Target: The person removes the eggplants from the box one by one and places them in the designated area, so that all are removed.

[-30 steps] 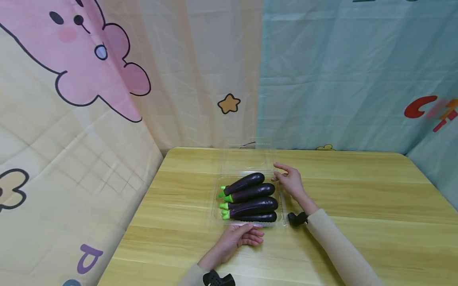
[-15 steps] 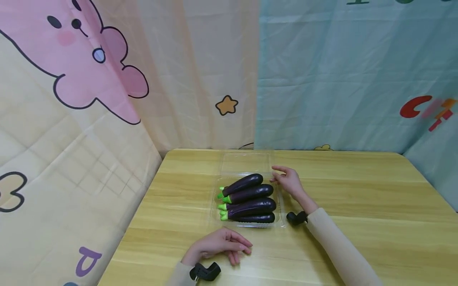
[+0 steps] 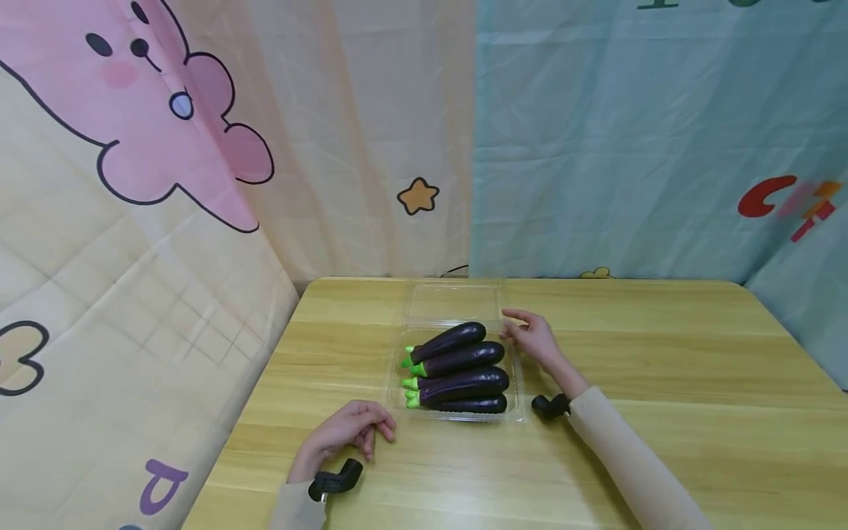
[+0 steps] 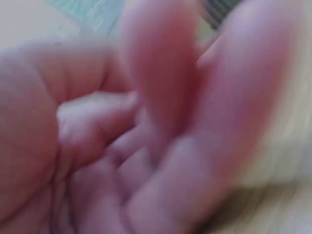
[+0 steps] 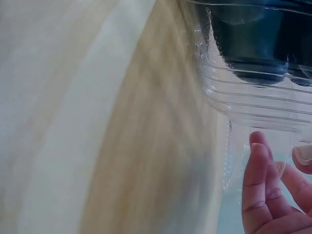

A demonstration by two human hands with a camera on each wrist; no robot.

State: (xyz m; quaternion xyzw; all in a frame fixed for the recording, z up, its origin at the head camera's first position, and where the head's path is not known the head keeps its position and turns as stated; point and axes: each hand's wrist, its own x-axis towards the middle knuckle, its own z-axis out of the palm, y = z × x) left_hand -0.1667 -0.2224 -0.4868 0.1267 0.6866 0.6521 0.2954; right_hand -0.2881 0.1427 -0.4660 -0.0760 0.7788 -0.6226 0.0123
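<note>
Several dark purple eggplants point(image 3: 467, 384) with green stem ends lie side by side in a clear plastic clamshell container point(image 3: 457, 417) on the table. The container's lid point(image 3: 453, 302) is folded back, away from me. My right hand point(image 3: 538, 342) is at the container's back right corner; in the right wrist view its fingers point(image 5: 256, 190) are extended beside the clear wall point(image 5: 263, 109), and I cannot tell whether they touch it. My left hand point(image 3: 347, 430) is left of and in front of the container, fingers loosely bent and holding nothing. The left wrist view is blurred.
The wood-grain table point(image 3: 649, 353) reaches back to a hanging patterned curtain point(image 3: 616, 147), with another curtain point(image 3: 165, 294) along the left side. Black wrist cameras point(image 3: 338, 480) are strapped at both wrists.
My left hand has come off the container's front edge and moved left. The lid has lowered further back. The right hand has stayed almost in place.
</note>
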